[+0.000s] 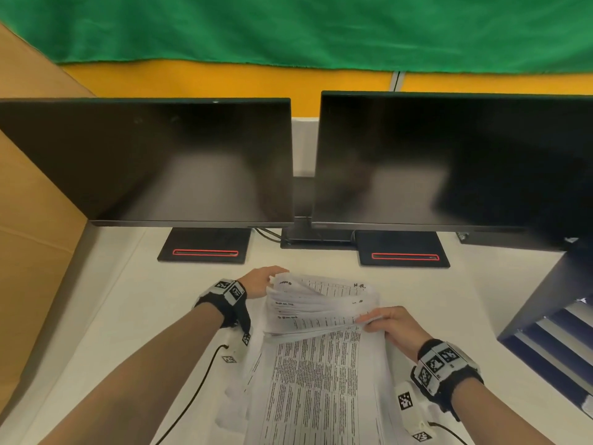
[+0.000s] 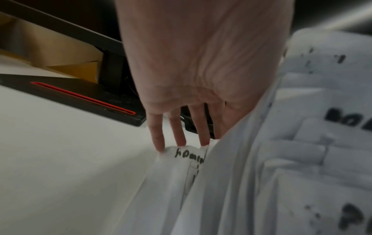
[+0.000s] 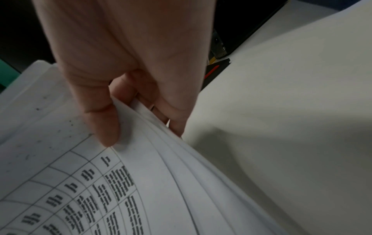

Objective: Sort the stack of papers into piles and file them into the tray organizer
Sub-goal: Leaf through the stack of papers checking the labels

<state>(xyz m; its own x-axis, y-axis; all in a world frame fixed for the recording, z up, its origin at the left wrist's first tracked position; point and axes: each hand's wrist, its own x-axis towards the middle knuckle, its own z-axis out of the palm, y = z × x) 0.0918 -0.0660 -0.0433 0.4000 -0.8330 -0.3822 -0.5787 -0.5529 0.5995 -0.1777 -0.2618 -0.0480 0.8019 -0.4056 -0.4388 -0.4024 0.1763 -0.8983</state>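
Right hand (image 1: 396, 326) pinching lifted stack of papers (image 1: 321, 306) at its near corner, left hand (image 1: 261, 281) relaxed, straight fingertips (image 2: 159, 143) touching its far-left edge, over the counter (image 1: 128, 300)

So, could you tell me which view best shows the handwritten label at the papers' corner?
Left wrist: the handwritten label sits large beside the left hand's fingertips. Head shows it tiny; right wrist misses it.
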